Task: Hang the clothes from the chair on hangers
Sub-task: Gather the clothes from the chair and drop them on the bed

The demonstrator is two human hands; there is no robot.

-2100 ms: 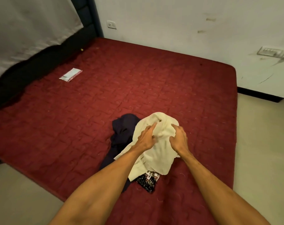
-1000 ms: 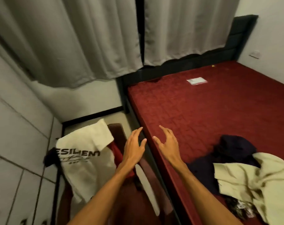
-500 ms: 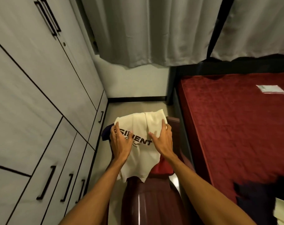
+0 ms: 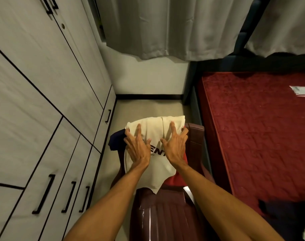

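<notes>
A white T-shirt (image 4: 154, 173) with dark lettering hangs over the back of a maroon plastic chair (image 4: 158, 216). Under it a navy garment (image 4: 115, 141) sticks out on the left and a red garment (image 4: 176, 181) shows on the right. My left hand (image 4: 137, 148) and my right hand (image 4: 176, 145) lie side by side on the shirt at the top of the chair back. Their fingers are spread and the outer ones curl over the shirt's side edges. No hanger is in view.
A grey wardrobe (image 4: 43, 105) with black handles fills the left, close to the chair. A red mattress (image 4: 256, 140) lies on the right, with a dark garment (image 4: 278, 212) at its near edge and a small packet (image 4: 303, 90). Grey curtains (image 4: 157, 26) hang behind.
I have turned from the bed, leaving the cream garment there, to the chair. Both hands have come down on the white T-shirt and now reach further over the chair back.
</notes>
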